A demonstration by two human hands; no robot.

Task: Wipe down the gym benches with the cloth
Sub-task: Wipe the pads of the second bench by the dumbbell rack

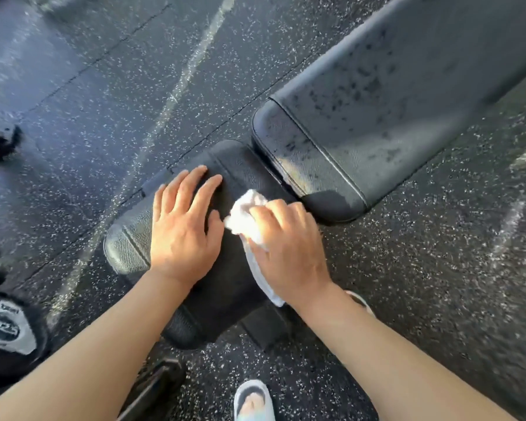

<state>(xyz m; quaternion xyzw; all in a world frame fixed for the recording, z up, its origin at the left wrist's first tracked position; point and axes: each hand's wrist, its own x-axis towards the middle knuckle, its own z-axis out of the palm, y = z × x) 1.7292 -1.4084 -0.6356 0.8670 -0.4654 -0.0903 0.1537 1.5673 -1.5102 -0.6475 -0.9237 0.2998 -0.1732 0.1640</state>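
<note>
The bench (362, 117) runs on a diagonal, from lower left to upper right, in two black grained vinyl pads: a short seat pad (225, 284) and a long back pad speckled with droplets. The left hand (181, 232) lies flat and spread on the seat. The right hand (289, 247) grips one crumpled white cloth (243, 217) against that pad, above speckled rubber flooring (104, 86).
</note>
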